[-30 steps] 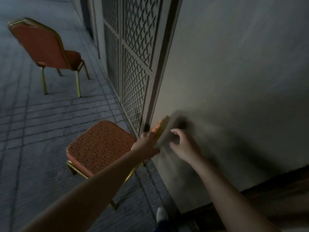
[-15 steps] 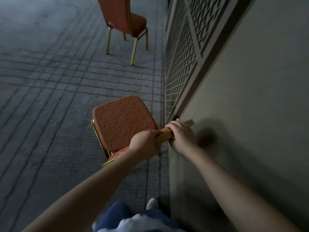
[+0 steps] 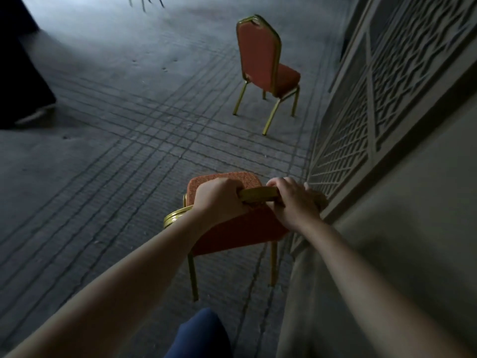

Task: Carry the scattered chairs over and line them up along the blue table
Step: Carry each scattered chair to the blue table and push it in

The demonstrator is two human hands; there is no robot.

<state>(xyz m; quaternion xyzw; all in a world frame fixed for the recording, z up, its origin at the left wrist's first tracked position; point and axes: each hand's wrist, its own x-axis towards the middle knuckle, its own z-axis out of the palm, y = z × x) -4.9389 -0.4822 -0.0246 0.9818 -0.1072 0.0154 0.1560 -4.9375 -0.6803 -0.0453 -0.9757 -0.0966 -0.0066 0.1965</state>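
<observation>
The left hand [image 3: 219, 200] is curled round the top rail [image 3: 258, 195] of the near chair [image 3: 237, 229]. Just beside it, the right hand [image 3: 294, 202] is clamped likewise, presumably for a balanced lift. A second chair [image 3: 260, 55] is seen beyond both hands.

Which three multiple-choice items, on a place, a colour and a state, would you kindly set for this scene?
1. The far chair stands: A on a table; B near the lattice wall; C stacked on another.
2. Its upholstery: A blue; B green; C red-orange.
3. The hands on the near chair: A both grip; B one grips; C neither touches.
Key: 1 B, floor beside the lattice; 2 C, red-orange back and seat; 3 A, left hand and right hand curl round its top rail.
</observation>
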